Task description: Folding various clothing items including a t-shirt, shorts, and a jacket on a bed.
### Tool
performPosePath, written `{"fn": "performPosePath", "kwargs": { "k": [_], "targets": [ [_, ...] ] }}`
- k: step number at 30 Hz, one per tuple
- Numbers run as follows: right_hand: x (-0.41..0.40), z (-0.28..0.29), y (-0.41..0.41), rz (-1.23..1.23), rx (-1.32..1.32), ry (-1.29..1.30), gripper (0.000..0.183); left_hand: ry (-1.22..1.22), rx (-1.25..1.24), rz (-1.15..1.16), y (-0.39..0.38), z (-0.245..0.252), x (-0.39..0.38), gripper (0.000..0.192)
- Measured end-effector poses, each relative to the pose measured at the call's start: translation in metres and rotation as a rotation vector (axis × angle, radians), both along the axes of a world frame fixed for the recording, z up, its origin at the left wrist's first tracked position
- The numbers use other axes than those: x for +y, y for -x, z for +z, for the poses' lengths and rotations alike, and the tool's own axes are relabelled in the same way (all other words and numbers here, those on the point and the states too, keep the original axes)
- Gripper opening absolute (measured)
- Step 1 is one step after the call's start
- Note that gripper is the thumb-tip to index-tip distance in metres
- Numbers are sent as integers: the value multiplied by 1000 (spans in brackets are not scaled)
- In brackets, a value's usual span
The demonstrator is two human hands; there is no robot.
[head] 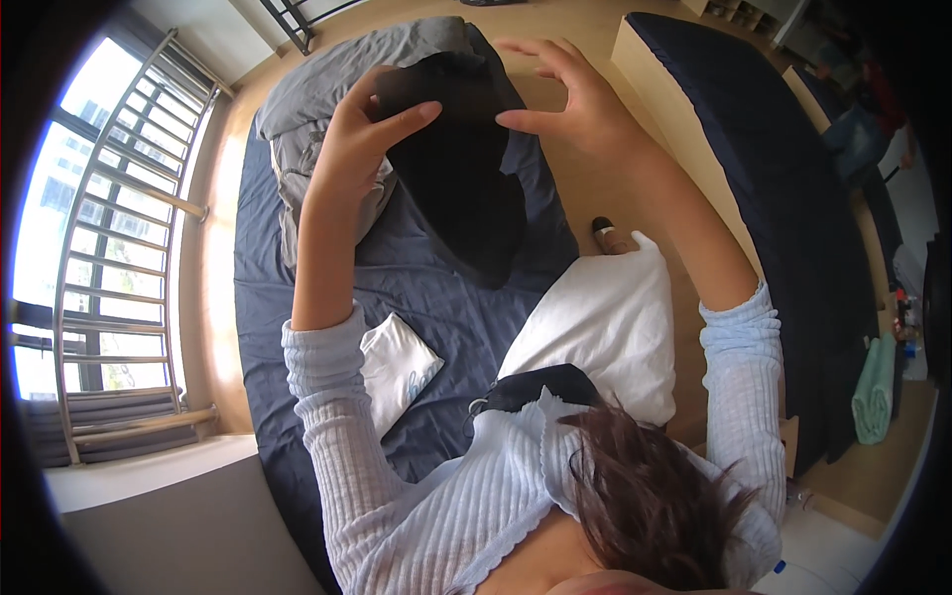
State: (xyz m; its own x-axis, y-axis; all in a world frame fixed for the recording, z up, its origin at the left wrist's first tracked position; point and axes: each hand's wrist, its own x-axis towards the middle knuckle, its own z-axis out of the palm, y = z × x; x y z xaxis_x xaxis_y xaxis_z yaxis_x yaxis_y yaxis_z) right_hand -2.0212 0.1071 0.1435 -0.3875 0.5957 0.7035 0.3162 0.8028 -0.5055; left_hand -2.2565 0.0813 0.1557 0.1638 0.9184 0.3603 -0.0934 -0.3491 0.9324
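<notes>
My left hand (372,134) grips the upper left edge of a black cloth garment (461,171), its thumb lying across the front. The garment hangs down over a bed with a dark blue sheet (297,312). Just right of the garment's upper part, my right hand (576,100) is raised with its fingers apart and nothing in it. Grey bedding (357,71) lies bunched at the far end of the bed. Nearer to me, left of my lap, rests a folded white T-shirt (398,364) with a light blue print.
A barred window (123,245) is on the left. To the right, past a strip of wooden floor (595,186), stands another bed with a dark cover (773,186). A rolled green mat (874,390) is beyond it. Another person (863,134) is at the far right.
</notes>
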Motion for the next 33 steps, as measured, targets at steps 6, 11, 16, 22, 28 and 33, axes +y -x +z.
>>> {"fn": "performPosePath", "kwargs": {
  "k": [6,11,16,22,28,33],
  "targets": [
    [17,-60,0,321,84,749,68,-98,253,-133,12,20,-3,38],
    [18,-62,20,284,297,856,50,-88,542,81,42,4,24,41],
    [67,-52,49,27,-66,251,34,-125,677,229,78,-16,51,44],
    [58,-20,44,-45,-120,109,35,-286,740,517,69,0,19,37],
    [-24,-95,10,48,-20,44,31,-372,869,329,42,-66,-69,41],
    [-108,-236,-18,193,-291,251,38,-154,825,52,28,-224,-142,47]
  ]
}}
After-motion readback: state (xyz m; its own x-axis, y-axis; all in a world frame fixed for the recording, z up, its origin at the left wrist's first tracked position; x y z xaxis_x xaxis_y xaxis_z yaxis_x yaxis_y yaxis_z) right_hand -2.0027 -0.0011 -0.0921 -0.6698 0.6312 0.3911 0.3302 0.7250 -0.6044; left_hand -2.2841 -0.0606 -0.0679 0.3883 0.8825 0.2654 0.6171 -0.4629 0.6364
